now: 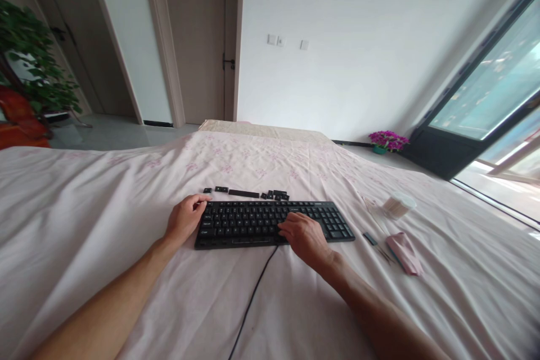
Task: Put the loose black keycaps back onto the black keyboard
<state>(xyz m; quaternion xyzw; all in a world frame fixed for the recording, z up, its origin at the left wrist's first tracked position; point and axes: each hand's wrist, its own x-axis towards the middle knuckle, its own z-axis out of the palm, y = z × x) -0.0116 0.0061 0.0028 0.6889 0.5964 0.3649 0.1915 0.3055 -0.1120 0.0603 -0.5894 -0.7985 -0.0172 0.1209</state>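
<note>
A black keyboard (244,222) lies on the pink flowered cloth, turned so that its cable (255,292) runs toward me. Its bottom row shows an open slot where the space bar sits. My left hand (185,216) is closed at the far left corner, thumb and fingers gripping the edge. Over the right part of the letter keys, my right hand (304,232) has its fingers bent and pinched together; what they hold, if anything, is hidden. Behind the keyboard lie a loose space bar (243,193) and several small black keycaps (278,194).
To the right are a round clear tub of cotton swabs (399,205), some loose swabs (371,203), a small dark-handled tool (370,238), thin tweezers-like metal (386,254) and a folded pink cloth (404,253). The bedspread-like cover (177,304) is wrinkled.
</note>
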